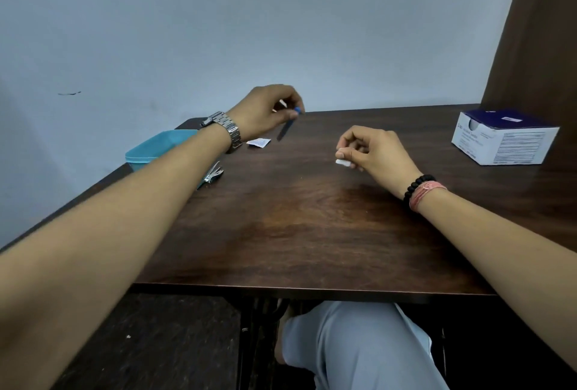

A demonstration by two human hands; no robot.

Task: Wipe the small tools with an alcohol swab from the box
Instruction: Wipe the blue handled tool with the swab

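— So, what do the hands hold?
— The left hand [265, 111] pinches a slim dark tool [285, 130] above the table [296, 217]; the right hand [371, 152] grips a white swab [342, 162]. The box [505, 139] sits far right.

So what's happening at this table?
A person sits at a wooden table. The left hand pinches a small dark tool with a blue end, lifted above the table. The right hand holds a white swab. The swab box stands far right; nail clippers and a torn wrapper lie left.
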